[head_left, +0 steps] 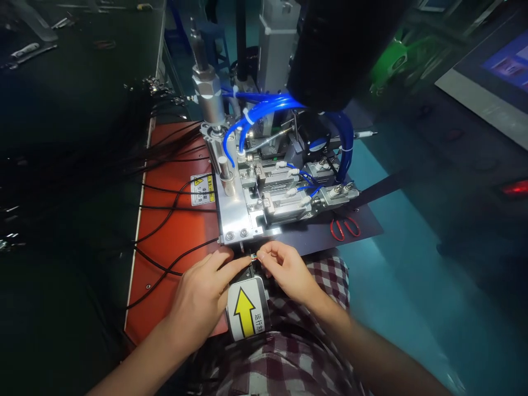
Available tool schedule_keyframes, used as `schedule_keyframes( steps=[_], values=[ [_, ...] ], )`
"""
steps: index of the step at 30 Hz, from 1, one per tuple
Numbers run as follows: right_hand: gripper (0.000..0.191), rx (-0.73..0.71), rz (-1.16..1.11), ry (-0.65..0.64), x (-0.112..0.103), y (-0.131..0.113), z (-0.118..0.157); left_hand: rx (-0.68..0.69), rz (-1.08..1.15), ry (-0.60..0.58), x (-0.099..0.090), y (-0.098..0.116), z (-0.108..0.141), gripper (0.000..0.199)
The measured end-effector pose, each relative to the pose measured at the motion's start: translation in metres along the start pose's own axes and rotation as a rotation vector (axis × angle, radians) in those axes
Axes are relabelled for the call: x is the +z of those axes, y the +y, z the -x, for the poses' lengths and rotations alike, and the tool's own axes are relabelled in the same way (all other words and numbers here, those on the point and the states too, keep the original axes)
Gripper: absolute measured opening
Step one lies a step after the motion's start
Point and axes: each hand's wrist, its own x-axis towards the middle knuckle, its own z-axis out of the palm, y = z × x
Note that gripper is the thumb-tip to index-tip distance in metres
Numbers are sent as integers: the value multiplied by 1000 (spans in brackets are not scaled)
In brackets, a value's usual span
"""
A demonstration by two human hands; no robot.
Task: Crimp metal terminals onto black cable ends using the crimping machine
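Observation:
A small connector with thin coloured wires [253, 257] sits at the front edge of a metal machine [237, 220]. My right hand [284, 267] pinches the wires from the right, its fingers closed. My left hand [204, 286] reaches in from the left, and its index fingertip touches the connector's left side. The left thumb and other fingers are partly hidden, so whether they grip anything is unclear. Just below the hands is a white plate with a yellow arrow [245, 311].
Black cables [165, 208] cross the orange board [165, 297] on the left. Blue air tubes [272, 103] arch over the machine. Red-handled scissors [345, 229] lie on the dark board at right. A large dark cylinder [334, 55] hangs above.

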Motion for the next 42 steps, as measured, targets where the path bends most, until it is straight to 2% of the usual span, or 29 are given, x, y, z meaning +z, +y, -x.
schedule_keyframes(
  steps=[6, 9, 16, 22, 25, 29, 31, 34, 38, 42],
  values=[
    [14, -142, 116, 139, 0, -2, 13, 1, 14, -2, -2, 2, -3, 38],
    [10, -204, 168, 168, 3, -1, 14, -2, 10, 12, -1, 1, -3, 37],
    [12, -153, 120, 158, 5, 6, 9, 12, -12, 12, 0, 1, 0, 37],
    [11, -199, 162, 191, 5, -1, 9, 2, -12, -9, 0, 1, 0, 37],
    [12, -145, 111, 182, 9, -1, 8, 0, -13, -7, 1, 1, 0, 37],
    [20, 57, -133, 99, 10, 4, 6, 8, -16, 2, 0, 2, -1, 35],
    [21, 73, -150, 112, 8, 5, 6, 14, -20, 12, -1, 3, -1, 35],
    [22, -28, 24, 169, 6, 2, 6, 25, -23, 24, -1, 2, -2, 35],
    [23, -124, 337, 173, 11, -5, 8, 13, -20, 17, 0, 2, -1, 37],
    [19, -155, 329, 259, 19, -8, 8, -1, -26, 3, 0, 1, 1, 37]
  ],
)
